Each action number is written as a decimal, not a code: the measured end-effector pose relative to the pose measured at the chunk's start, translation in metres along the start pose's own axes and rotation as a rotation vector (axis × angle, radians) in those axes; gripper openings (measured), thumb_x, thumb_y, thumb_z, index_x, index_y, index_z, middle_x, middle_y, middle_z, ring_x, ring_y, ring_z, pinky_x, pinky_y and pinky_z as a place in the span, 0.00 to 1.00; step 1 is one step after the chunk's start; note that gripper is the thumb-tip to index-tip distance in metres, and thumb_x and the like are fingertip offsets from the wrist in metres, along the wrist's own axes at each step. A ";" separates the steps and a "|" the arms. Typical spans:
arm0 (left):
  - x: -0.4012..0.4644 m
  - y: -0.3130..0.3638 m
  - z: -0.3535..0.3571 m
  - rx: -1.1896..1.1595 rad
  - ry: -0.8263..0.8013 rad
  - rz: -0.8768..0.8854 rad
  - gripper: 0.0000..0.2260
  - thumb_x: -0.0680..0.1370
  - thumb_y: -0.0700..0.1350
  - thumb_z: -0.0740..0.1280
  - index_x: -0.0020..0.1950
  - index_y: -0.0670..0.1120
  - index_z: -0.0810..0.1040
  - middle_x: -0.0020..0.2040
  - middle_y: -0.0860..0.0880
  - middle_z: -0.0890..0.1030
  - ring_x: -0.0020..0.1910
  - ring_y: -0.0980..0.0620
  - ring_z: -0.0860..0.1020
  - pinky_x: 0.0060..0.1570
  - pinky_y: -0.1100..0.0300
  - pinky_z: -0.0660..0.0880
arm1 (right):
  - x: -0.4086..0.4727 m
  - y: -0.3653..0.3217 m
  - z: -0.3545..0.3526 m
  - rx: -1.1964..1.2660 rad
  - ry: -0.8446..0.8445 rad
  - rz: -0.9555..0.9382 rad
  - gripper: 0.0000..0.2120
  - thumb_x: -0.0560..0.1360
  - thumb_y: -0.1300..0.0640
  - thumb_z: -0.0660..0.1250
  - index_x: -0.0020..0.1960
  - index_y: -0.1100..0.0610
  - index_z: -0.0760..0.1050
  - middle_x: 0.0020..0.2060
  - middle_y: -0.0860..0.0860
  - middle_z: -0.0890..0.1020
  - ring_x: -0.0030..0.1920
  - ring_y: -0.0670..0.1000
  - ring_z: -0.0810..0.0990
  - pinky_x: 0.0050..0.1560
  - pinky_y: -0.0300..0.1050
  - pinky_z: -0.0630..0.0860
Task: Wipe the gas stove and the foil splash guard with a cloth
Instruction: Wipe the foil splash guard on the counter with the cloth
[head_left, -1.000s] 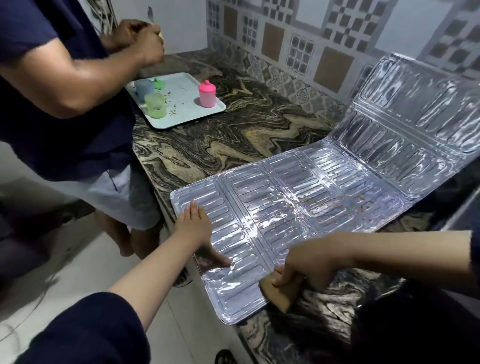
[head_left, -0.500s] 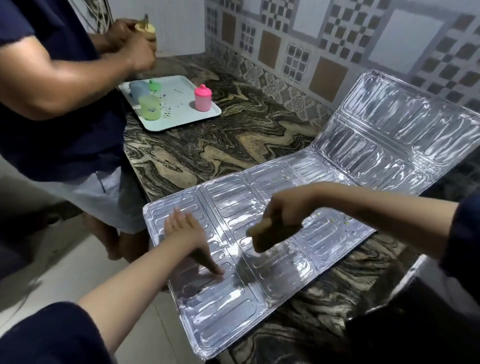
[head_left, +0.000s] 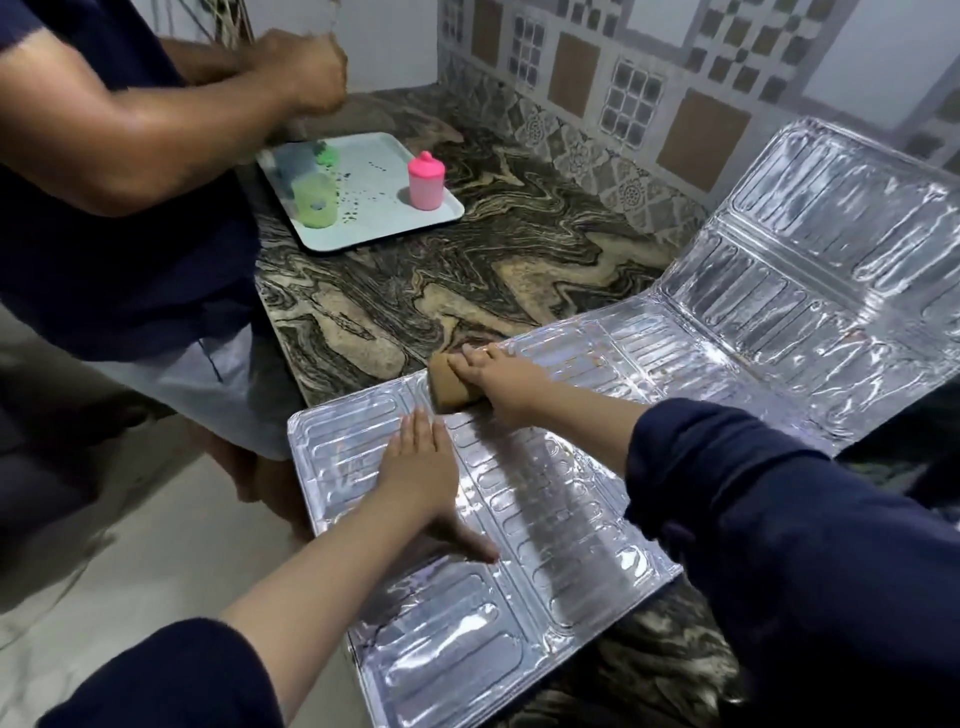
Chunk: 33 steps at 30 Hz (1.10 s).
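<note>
The silver foil splash guard (head_left: 571, 519) lies unfolded on the marble counter, its right panels bent up against the tiled wall. My left hand (head_left: 421, 467) presses flat on the guard's left panel, fingers apart, thumb spread toward me. My right hand (head_left: 498, 379) grips a folded brown cloth (head_left: 449, 384) at the guard's far edge, near the fold between two panels. No gas stove is in view.
A person in a dark shirt (head_left: 104, 182) stands at the counter's left end, hands busy above a pale tray (head_left: 363, 197). The tray holds a pink cup (head_left: 426, 179), a green cup (head_left: 311, 200) and a blurred blue one. Bare marble counter (head_left: 467, 280) lies between.
My right hand has swept the cloth from the guard's near edge across the panels to its far edge. My left hand stayed pressed on the left panel. The view shifted closer.
</note>
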<state>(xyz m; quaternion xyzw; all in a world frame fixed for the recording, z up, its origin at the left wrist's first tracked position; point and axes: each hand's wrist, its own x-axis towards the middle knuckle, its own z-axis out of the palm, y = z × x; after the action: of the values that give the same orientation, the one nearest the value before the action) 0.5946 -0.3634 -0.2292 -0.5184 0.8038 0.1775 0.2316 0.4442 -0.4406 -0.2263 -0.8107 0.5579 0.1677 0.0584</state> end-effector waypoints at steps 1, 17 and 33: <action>0.001 0.000 -0.001 0.013 0.006 -0.009 0.74 0.52 0.77 0.70 0.74 0.33 0.32 0.74 0.34 0.31 0.74 0.35 0.33 0.73 0.45 0.36 | 0.000 0.000 0.002 -0.027 0.011 -0.012 0.41 0.72 0.61 0.66 0.77 0.54 0.47 0.77 0.56 0.53 0.73 0.62 0.59 0.70 0.57 0.62; -0.003 0.002 -0.006 0.101 -0.017 -0.053 0.74 0.52 0.78 0.68 0.74 0.31 0.34 0.75 0.31 0.35 0.75 0.33 0.37 0.74 0.45 0.39 | -0.179 0.005 0.024 -0.149 -0.529 -0.349 0.41 0.67 0.58 0.67 0.76 0.47 0.54 0.76 0.54 0.59 0.67 0.60 0.70 0.58 0.51 0.71; -0.021 -0.018 0.008 0.114 -0.032 -0.005 0.75 0.50 0.79 0.68 0.74 0.34 0.31 0.74 0.34 0.31 0.75 0.35 0.34 0.74 0.47 0.37 | -0.147 0.012 -0.067 0.341 -0.493 0.018 0.20 0.68 0.72 0.57 0.53 0.56 0.79 0.35 0.52 0.78 0.33 0.44 0.77 0.30 0.37 0.72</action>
<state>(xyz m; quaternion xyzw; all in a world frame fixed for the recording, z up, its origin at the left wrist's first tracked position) 0.6199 -0.3508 -0.2249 -0.5036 0.8075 0.1391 0.2738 0.3996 -0.3338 -0.1132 -0.7190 0.5543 0.2639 0.3258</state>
